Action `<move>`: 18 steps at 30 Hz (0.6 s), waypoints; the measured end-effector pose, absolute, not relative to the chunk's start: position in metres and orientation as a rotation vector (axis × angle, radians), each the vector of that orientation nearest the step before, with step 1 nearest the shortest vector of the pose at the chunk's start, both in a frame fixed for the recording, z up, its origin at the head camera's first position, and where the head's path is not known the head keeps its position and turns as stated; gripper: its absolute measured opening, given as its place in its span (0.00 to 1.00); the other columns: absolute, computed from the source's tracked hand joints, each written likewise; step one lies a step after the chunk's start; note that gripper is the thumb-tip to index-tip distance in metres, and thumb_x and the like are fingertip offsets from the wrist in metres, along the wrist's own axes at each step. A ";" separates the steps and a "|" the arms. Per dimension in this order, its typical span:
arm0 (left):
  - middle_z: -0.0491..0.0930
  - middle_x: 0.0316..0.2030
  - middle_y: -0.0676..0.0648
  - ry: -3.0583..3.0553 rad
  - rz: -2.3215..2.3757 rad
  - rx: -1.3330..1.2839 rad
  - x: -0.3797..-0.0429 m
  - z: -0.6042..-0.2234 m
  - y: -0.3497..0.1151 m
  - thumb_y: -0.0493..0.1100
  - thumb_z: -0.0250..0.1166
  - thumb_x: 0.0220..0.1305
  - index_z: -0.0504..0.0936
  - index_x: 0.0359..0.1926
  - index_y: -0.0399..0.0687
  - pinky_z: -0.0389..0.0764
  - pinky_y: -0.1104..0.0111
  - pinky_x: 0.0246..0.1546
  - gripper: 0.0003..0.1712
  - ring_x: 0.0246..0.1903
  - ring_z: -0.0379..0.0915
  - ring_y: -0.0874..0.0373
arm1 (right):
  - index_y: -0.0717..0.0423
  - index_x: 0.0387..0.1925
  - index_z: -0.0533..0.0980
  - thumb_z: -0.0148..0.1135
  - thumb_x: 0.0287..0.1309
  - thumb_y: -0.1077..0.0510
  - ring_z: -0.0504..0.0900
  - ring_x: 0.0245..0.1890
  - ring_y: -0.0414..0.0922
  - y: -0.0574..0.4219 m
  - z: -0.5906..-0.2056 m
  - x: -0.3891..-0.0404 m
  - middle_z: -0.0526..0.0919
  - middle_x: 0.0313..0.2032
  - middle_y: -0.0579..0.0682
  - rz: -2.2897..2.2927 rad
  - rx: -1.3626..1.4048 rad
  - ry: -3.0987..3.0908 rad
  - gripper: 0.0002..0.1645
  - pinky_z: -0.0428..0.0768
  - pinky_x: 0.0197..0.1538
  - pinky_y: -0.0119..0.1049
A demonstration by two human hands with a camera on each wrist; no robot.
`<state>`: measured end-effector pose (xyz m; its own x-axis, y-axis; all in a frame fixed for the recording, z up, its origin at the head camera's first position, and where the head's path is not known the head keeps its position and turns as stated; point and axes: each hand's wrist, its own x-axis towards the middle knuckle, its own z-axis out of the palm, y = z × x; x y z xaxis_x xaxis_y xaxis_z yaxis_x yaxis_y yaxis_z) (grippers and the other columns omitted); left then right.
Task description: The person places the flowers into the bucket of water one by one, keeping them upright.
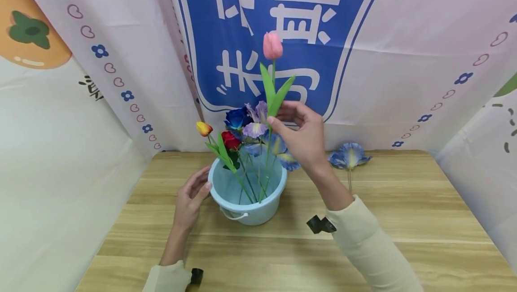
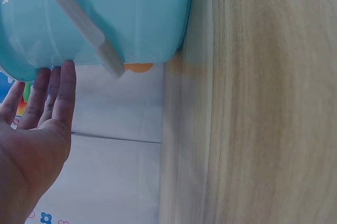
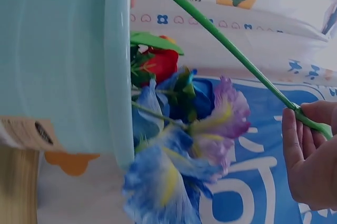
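A pink tulip (image 1: 273, 46) stands upright above a light blue bucket (image 1: 258, 213), its green stem (image 3: 226, 42) reaching down inside. My right hand (image 1: 300, 135) pinches that stem just below the leaves. At the bucket's left side, my left hand (image 1: 191, 198) touches the wall near the rim with nearly straight fingers (image 2: 66, 90). Inside the bucket are a yellow-orange tulip (image 1: 204, 128), a red rose (image 1: 231, 140), a blue rose (image 1: 237, 118), a purple iris (image 1: 255, 128) and blue irises (image 3: 163, 176). The bucket's white handle (image 1: 236, 215) hangs at the front.
Another blue iris (image 1: 349, 155) lies on the wooden table (image 1: 250, 256) at the back right, its stem partly hidden by the right forearm. A printed cloth (image 1: 371, 90) hangs right behind the table. Light cloth walls stand at both sides.
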<state>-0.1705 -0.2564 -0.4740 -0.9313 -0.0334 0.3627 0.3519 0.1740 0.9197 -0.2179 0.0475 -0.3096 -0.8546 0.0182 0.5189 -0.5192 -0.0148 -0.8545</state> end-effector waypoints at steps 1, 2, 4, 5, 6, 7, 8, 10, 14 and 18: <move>0.82 0.60 0.53 -2.156 -1.817 -0.306 -0.171 -0.474 -0.256 0.33 0.59 0.79 0.73 0.74 0.34 0.89 0.73 0.55 0.26 0.57 0.83 0.68 | 0.60 0.55 0.84 0.75 0.64 0.64 0.89 0.45 0.46 0.045 -0.309 -0.218 0.90 0.46 0.57 1.924 0.525 -1.889 0.19 0.94 0.46 0.37; 0.82 0.60 0.53 -2.157 -1.816 -0.308 -0.171 -0.474 -0.256 0.33 0.59 0.79 0.73 0.74 0.34 0.89 0.74 0.55 0.26 0.57 0.83 0.68 | 0.59 0.55 0.85 0.76 0.64 0.63 0.89 0.45 0.46 0.042 -0.310 -0.219 0.90 0.46 0.56 1.916 0.527 -1.895 0.18 0.94 0.47 0.37; 0.82 0.60 0.53 -2.158 -1.811 -0.308 -0.171 -0.473 -0.256 0.33 0.59 0.79 0.73 0.74 0.35 0.89 0.74 0.55 0.26 0.57 0.83 0.68 | 0.58 0.54 0.85 0.76 0.64 0.62 0.88 0.45 0.46 0.036 -0.311 -0.220 0.89 0.44 0.55 1.896 0.534 -1.914 0.18 0.94 0.48 0.36; 0.82 0.60 0.53 -2.160 -1.808 -0.308 -0.171 -0.473 -0.256 0.33 0.59 0.79 0.73 0.74 0.35 0.89 0.74 0.55 0.26 0.57 0.83 0.68 | 0.57 0.54 0.85 0.76 0.64 0.62 0.88 0.44 0.45 0.033 -0.312 -0.220 0.89 0.44 0.54 1.887 0.541 -1.928 0.17 0.93 0.49 0.35; 0.82 0.60 0.53 -2.162 -1.805 -0.307 -0.171 -0.473 -0.256 0.33 0.59 0.79 0.73 0.74 0.35 0.89 0.74 0.55 0.26 0.57 0.82 0.68 | 0.57 0.54 0.85 0.76 0.64 0.62 0.88 0.44 0.45 0.031 -0.314 -0.221 0.89 0.43 0.54 1.879 0.551 -1.942 0.17 0.92 0.49 0.35; 0.82 0.60 0.54 -2.163 -1.804 -0.305 -0.171 -0.473 -0.256 0.33 0.59 0.79 0.73 0.74 0.35 0.89 0.74 0.55 0.26 0.57 0.82 0.68 | 0.57 0.54 0.86 0.77 0.64 0.62 0.88 0.43 0.45 0.028 -0.316 -0.221 0.89 0.43 0.54 1.874 0.557 -1.957 0.17 0.92 0.49 0.36; 0.82 0.60 0.55 -2.163 -1.804 -0.303 -0.171 -0.473 -0.256 0.33 0.59 0.79 0.73 0.74 0.35 0.89 0.74 0.55 0.26 0.57 0.82 0.68 | 0.57 0.53 0.86 0.77 0.63 0.62 0.88 0.43 0.44 0.026 -0.318 -0.221 0.90 0.42 0.54 1.871 0.566 -1.975 0.17 0.91 0.50 0.39; 0.82 0.59 0.55 -2.164 -1.804 -0.299 -0.171 -0.473 -0.256 0.33 0.59 0.79 0.73 0.74 0.35 0.89 0.74 0.54 0.26 0.57 0.83 0.68 | 0.57 0.53 0.86 0.77 0.63 0.62 0.88 0.43 0.45 0.020 -0.322 -0.222 0.90 0.42 0.54 1.870 0.580 -2.005 0.17 0.91 0.50 0.43; 0.82 0.59 0.53 -2.171 -1.801 -0.289 -0.171 -0.473 -0.256 0.33 0.59 0.79 0.73 0.74 0.35 0.89 0.73 0.54 0.26 0.56 0.83 0.69 | 0.57 0.53 0.86 0.77 0.63 0.63 0.88 0.44 0.45 0.009 -0.331 -0.221 0.91 0.43 0.53 1.877 0.579 -2.072 0.17 0.92 0.49 0.42; 0.82 0.60 0.46 -2.180 -1.799 -0.275 -0.170 -0.473 -0.256 0.33 0.59 0.79 0.73 0.74 0.35 0.90 0.73 0.53 0.26 0.56 0.83 0.69 | 0.56 0.53 0.86 0.76 0.63 0.62 0.89 0.44 0.46 0.000 -0.338 -0.220 0.91 0.43 0.52 1.873 0.562 -2.147 0.16 0.93 0.49 0.42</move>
